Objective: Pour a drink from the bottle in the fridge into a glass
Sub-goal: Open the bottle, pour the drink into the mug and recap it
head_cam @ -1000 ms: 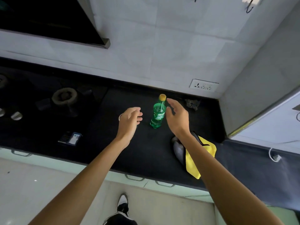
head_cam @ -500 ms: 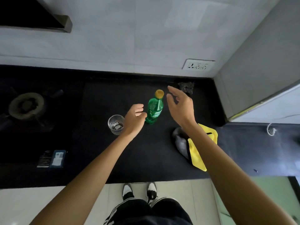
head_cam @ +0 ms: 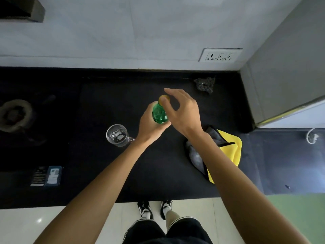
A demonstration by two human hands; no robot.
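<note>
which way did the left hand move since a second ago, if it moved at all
Yes. The left hand went right, away from the glass, and now grips the green bottle.

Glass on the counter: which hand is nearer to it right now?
Left. The left hand grips the green bottle just right of the glass, wrist beside its handle. The right hand is farther right, past the bottle, fingers at the yellow cap.

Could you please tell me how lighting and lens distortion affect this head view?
Head view: dim light, so the black counter swallows detail around the burner; wide-angle lens skews lines near the edges; glare spot on the floor tile; green bottle and glass mug read clearly.
</note>
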